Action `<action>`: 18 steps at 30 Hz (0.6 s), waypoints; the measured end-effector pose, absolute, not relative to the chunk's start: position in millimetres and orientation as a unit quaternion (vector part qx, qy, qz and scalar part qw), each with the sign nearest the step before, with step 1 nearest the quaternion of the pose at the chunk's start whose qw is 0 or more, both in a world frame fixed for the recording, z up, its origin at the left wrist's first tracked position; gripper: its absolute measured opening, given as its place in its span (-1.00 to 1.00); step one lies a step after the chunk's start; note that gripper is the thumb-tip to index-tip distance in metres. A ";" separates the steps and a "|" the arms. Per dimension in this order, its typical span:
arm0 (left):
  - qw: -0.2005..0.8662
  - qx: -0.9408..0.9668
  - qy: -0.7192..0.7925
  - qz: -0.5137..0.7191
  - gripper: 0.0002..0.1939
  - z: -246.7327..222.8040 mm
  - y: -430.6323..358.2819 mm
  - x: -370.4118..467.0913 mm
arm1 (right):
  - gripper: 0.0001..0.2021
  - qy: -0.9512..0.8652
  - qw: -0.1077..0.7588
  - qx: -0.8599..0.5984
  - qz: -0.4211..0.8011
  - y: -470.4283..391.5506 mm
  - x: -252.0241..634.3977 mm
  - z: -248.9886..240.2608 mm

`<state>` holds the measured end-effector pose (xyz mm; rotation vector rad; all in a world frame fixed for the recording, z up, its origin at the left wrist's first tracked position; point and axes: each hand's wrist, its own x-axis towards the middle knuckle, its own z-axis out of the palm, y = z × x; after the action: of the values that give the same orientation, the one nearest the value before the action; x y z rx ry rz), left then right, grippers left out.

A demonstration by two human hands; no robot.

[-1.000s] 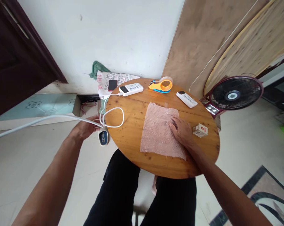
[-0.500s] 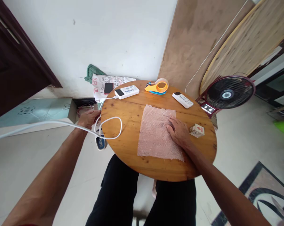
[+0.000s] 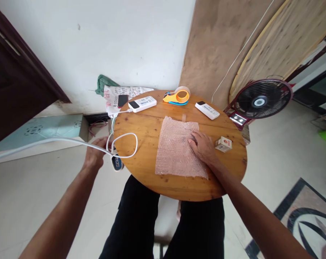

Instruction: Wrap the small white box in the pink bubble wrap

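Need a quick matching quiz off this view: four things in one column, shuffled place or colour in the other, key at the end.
Things
1. bubble wrap
2. tape dispenser
3. small box
4. fan

Place or colour
A. on the table, to the right of the right hand
B. beyond the table's right edge, dark red frame
C. partly covered by the right hand
D. yellow-orange with blue, near the table's far edge

Pairs: 1-C, 2-D, 3-A, 4-B

Fan (image 3: 259, 102) near a pale wooden panel (image 3: 273, 50)
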<state>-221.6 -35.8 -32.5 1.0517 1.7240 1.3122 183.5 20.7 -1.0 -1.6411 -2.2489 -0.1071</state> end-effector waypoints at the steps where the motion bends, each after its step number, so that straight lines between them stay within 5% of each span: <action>1: 0.348 0.392 0.674 0.521 -0.73 -35.9 -51.0 -217.6 | -0.60 -0.794 0.177 -0.580 -0.038 20.8 183.4 -1.0; 8: 0.234 0.454 0.712 0.482 -0.87 -21.7 -149.8 -167.3 | -0.60 -0.794 0.175 -0.582 -0.028 18.9 180.8 2.4; 11: 0.212 0.627 0.589 0.463 -0.95 3.7 -169.4 -135.4 | -0.60 -0.793 0.171 -0.585 -0.022 17.8 180.2 3.6; 18: 0.179 0.824 0.425 0.328 -0.73 55.4 -104.3 -54.9 | -0.60 -0.793 0.163 -0.586 -0.034 15.5 180.5 3.8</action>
<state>-54.9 -104.3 55.4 2.3309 1.2021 0.9263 180.5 15.5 3.8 -1.6723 -2.2613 -0.0972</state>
